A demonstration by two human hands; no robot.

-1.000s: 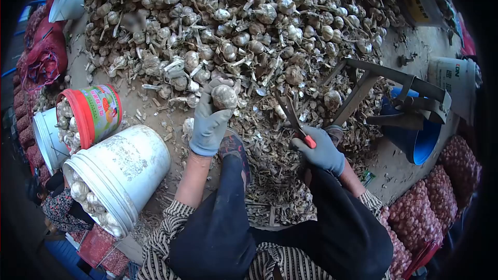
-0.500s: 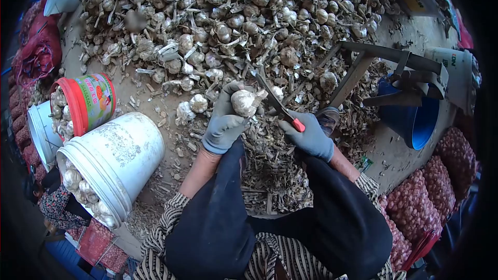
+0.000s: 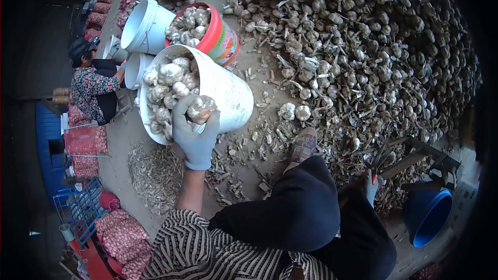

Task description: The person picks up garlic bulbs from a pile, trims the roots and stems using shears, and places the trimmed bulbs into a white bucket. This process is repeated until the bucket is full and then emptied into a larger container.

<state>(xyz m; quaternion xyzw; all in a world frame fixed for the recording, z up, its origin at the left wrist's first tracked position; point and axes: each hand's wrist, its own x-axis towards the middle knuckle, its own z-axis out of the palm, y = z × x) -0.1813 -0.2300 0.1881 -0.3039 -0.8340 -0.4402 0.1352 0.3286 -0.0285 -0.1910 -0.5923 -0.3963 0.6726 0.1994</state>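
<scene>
My left hand (image 3: 196, 142), in a grey glove, grips a trimmed garlic bulb (image 3: 202, 109) at the mouth of a white bucket (image 3: 228, 91). The bucket leans toward me, with several cleaned bulbs (image 3: 171, 74) inside. Far to the right, by my knee, my right hand (image 3: 371, 189) is closed on dark-bladed shears (image 3: 381, 158) with a red handle. My knee and the poor light hide part of that hand.
A large garlic heap (image 3: 358, 46) covers the ground ahead. A red bucket (image 3: 215, 36) of bulbs and a pale bucket (image 3: 148, 26) stand beyond. A metal frame (image 3: 415, 158) and blue bucket (image 3: 428, 215) stand right. Another person (image 3: 93, 83) sits left.
My view has swung left. My left hand has carried the garlic bulb from in front of my knees to the white bucket. My right hand, still with the shears, is now apart from the bulb.
</scene>
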